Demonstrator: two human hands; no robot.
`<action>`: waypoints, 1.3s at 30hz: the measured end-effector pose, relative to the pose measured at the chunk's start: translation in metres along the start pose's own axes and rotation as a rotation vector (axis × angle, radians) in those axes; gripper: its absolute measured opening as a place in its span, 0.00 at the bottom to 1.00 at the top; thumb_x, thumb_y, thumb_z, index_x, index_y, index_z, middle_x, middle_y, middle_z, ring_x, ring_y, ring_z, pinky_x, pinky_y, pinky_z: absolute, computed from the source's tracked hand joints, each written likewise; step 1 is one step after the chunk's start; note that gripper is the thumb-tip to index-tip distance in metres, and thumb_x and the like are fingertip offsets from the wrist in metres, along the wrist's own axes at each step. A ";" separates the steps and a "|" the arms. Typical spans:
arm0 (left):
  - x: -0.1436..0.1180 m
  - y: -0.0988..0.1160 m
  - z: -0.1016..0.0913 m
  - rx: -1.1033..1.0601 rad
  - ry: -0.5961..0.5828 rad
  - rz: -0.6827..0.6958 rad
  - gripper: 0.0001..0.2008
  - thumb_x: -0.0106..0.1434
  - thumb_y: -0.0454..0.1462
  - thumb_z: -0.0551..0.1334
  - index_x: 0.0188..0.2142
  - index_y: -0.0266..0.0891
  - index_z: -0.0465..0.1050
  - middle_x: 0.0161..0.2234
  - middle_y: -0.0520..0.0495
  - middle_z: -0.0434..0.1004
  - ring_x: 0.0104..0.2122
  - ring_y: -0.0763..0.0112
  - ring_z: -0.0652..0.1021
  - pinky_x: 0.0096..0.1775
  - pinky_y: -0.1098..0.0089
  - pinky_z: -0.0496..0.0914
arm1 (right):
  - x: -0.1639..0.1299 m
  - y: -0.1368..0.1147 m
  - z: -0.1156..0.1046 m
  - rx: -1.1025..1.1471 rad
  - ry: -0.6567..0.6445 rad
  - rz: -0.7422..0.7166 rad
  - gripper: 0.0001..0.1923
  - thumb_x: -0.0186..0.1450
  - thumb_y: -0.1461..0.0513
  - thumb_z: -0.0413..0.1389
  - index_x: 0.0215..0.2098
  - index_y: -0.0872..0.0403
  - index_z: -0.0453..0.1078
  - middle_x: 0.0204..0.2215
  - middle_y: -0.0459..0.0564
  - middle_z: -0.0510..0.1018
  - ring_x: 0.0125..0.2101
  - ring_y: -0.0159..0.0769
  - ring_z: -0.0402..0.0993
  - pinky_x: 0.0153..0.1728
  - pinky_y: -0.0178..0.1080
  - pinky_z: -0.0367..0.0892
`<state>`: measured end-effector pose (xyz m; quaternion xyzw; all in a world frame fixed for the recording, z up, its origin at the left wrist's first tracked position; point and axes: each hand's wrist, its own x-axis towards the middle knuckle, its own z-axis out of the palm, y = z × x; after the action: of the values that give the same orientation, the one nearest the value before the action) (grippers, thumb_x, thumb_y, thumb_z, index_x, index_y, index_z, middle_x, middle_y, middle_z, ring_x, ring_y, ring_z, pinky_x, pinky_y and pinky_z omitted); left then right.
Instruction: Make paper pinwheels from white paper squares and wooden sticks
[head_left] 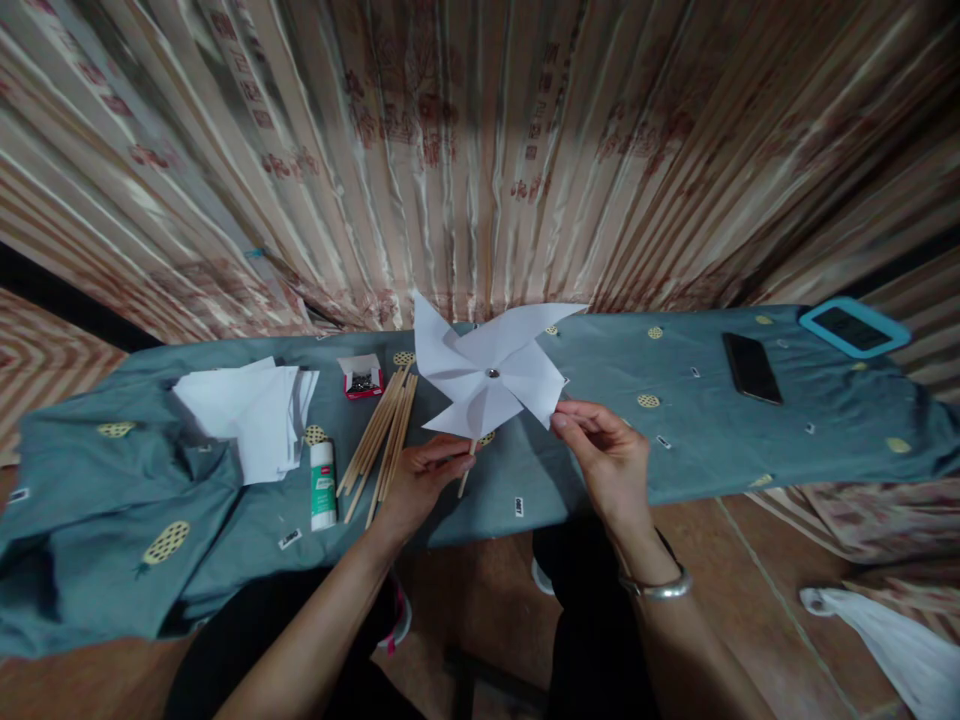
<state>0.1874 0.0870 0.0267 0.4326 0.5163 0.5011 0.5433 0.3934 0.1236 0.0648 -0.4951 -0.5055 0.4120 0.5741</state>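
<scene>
A white paper pinwheel (502,350) is held up over the middle of the table, its blades fanned around a small metal pin at the centre. My left hand (431,475) is closed on the pinwheel's thin wooden stick (467,475), just below the blades. With thumb and fingers, my right hand (604,445) pinches the edge of the lower right blade. Beside my left hand lies a bunch of wooden sticks (382,440). A glue stick (322,487) with a green and white label is to their left.
Cut white paper sheets (259,410) lie stacked at the left. A small red box (363,379) of metal pins stands open behind the sticks. To the right are a dark phone (752,368) and a blue-framed device (855,328). A pleated curtain (480,150) hangs behind the cloth-covered table (705,440).
</scene>
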 end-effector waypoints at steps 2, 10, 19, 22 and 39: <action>0.000 -0.001 0.000 -0.003 -0.004 0.008 0.10 0.51 0.40 0.70 0.34 0.40 0.83 0.35 0.45 0.82 0.37 0.64 0.78 0.41 0.66 0.71 | -0.001 0.000 0.002 0.009 -0.002 0.014 0.08 0.54 0.58 0.66 0.32 0.50 0.78 0.28 0.46 0.83 0.29 0.34 0.78 0.34 0.39 0.74; 0.002 -0.002 0.000 0.007 0.015 0.031 0.10 0.51 0.40 0.70 0.34 0.40 0.83 0.33 0.45 0.81 0.35 0.64 0.77 0.39 0.67 0.70 | -0.010 0.001 0.012 0.085 -0.046 0.102 0.09 0.52 0.58 0.68 0.30 0.51 0.78 0.23 0.43 0.81 0.26 0.32 0.77 0.32 0.37 0.73; 0.002 -0.001 0.001 0.003 0.036 0.032 0.08 0.52 0.38 0.69 0.33 0.41 0.83 0.32 0.47 0.80 0.35 0.67 0.76 0.39 0.69 0.68 | -0.016 -0.004 0.022 0.187 -0.111 0.213 0.11 0.49 0.57 0.69 0.29 0.51 0.77 0.21 0.42 0.79 0.22 0.29 0.73 0.28 0.34 0.70; 0.002 -0.001 0.001 -0.012 0.034 0.038 0.09 0.51 0.38 0.70 0.33 0.40 0.83 0.32 0.47 0.80 0.34 0.67 0.76 0.39 0.69 0.68 | -0.018 -0.006 0.025 0.244 -0.143 0.273 0.12 0.48 0.57 0.70 0.28 0.51 0.77 0.21 0.41 0.79 0.22 0.28 0.71 0.27 0.33 0.69; 0.003 -0.003 0.001 -0.016 -0.007 0.049 0.07 0.52 0.38 0.68 0.31 0.39 0.83 0.31 0.46 0.80 0.32 0.68 0.76 0.37 0.69 0.67 | -0.031 -0.008 0.045 0.334 -0.274 0.328 0.11 0.46 0.57 0.71 0.23 0.52 0.76 0.19 0.41 0.77 0.22 0.27 0.69 0.26 0.32 0.67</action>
<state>0.1891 0.0893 0.0230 0.4426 0.4997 0.5169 0.5360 0.3435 0.0986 0.0670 -0.4085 -0.4166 0.6403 0.4996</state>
